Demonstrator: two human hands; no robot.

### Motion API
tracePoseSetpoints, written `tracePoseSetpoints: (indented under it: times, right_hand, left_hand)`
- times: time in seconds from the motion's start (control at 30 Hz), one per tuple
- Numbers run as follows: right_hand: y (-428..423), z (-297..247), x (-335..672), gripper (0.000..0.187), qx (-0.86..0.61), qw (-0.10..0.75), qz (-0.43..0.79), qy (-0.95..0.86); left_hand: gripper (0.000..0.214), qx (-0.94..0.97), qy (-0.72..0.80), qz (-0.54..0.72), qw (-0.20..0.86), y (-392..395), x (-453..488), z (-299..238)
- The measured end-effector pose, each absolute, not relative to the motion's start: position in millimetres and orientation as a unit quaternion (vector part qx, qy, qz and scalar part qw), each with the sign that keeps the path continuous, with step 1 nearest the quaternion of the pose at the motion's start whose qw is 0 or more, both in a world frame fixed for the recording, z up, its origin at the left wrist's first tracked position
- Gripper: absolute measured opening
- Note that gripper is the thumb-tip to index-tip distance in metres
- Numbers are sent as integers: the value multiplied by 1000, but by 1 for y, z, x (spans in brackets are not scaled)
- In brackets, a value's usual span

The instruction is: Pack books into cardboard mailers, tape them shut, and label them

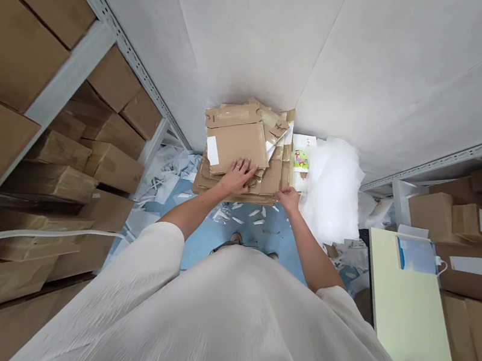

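One stack of flattened cardboard boxes, on the blue floor against the white wall. Left hand: grip released, palm flat on the top sheet. Right hand: touching the stack's near right corner; whether its grip is clenched cannot be told. Just right of the stack: small printed box, white plastic wrap. Left: shelves of cartons

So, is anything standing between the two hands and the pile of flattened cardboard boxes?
Nothing visible. The left hand lies flat on the cardboard pile, and the right hand touches its front right corner.
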State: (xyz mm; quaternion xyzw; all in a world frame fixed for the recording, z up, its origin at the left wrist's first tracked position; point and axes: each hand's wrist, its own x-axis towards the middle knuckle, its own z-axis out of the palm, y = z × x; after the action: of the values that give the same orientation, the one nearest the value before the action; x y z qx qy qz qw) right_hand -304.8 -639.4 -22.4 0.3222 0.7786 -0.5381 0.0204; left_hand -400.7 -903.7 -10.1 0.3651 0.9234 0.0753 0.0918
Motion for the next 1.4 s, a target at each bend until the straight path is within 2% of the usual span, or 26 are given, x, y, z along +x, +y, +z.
tracePoseSetpoints:
  times: [0.23, 0.47, 0.63, 0.87, 1.07, 1.2, 1.4]
  right_hand:
    - [-645, -14, -308, 28, 349, 33, -518, 780]
    - [-649, -14, -309, 23, 382, 49, -537, 750]
    - [-649, -11, -311, 22, 375, 63, -528, 759]
    - [-649, -10, -309, 19, 369, 51, -564, 737]
    - [-647, -11, -313, 7, 324, 24, -498, 804]
    - [-650, -10, -320, 20, 316, 22, -488, 813]
    - [-643, -9, -330, 36, 307, 14, -538, 785]
  left_hand:
    - [105, 373, 921, 73, 88, -906, -400, -10]
    - [126, 365, 923, 58, 104, -896, -401, -12]
    - [130, 365, 923, 54, 110, -890, -400, -14]
    - [107, 379, 915, 92, 101, -902, -407, -11]
    - [84, 401, 906, 103, 86, -908, -411, 2]
    - [68, 408, 906, 86, 78, -905, -411, 6]
    - [67, 409, 907, 90, 48, -903, -418, 16]
